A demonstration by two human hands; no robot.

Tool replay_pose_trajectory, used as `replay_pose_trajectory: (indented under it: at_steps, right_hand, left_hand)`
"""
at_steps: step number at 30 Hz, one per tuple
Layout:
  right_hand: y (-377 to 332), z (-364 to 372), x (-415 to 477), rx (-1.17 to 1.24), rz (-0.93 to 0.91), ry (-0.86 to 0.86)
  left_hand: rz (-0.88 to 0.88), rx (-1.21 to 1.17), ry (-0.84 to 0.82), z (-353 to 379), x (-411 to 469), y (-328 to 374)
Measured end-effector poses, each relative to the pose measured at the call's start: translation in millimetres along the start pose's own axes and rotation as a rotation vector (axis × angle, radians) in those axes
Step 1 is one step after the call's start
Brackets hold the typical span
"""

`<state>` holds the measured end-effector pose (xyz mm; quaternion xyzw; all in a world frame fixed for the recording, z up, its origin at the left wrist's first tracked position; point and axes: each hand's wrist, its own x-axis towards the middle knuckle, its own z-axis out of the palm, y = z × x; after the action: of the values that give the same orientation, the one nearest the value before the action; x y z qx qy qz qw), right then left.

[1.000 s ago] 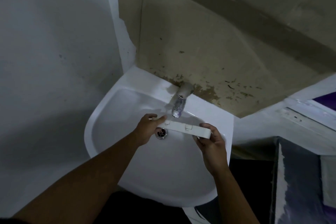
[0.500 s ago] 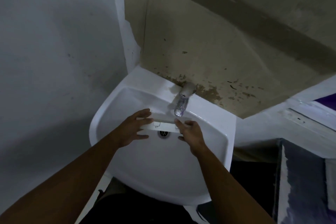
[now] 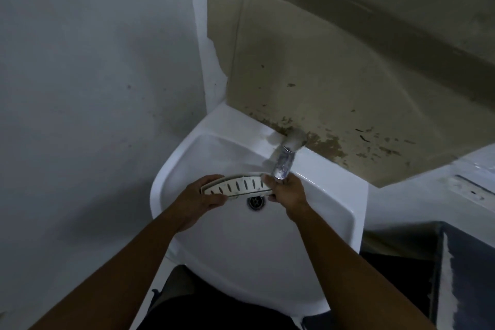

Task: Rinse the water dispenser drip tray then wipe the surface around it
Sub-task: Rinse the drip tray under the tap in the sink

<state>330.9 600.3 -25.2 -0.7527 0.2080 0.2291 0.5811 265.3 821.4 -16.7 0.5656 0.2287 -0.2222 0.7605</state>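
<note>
We hold the drip tray (image 3: 237, 185) over the sink (image 3: 316, 222), slotted face up, above the drain (image 3: 256, 201); our left hand (image 3: 198, 199) clamps its left end, thumb under the near edge; our right hand (image 3: 288, 191) pinches its right end, directly beneath the tap (image 3: 284, 162).

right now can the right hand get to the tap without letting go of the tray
Probably not. The right hand sits just under the tap, so nothing blocks the way, but its fingers grip the right end of the tray. The left hand holds the other end, so the right could likely let go.
</note>
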Motion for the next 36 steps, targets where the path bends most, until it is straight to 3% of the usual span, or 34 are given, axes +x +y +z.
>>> replay_pose_trajectory:
  at_steps: [3, 9, 19, 32, 36]
  right_hand:
    - [1, -3, 6, 0.065, 0.019, 0.018]
    - [0, -5, 5, 0.053, -0.006, -0.144]
    - [15, -6, 11, -0.207, -0.023, -0.005]
    - [6, -7, 5, -0.522, -0.165, 0.093]
    - [7, -6, 5, -0.464, -0.151, 0.044]
  left_hand:
    - [-0.011, -0.060, -0.003, 0, 1, 0]
    - [0.010, -0.016, 0.054, 3, 3, 0]
    - [0.069, 0.218, 0.088, 10, -2, -3]
    - [0.098, 0.231, 0.093, 9, -2, 0]
    - [0.103, 0.280, 0.120, 6, -2, 1]
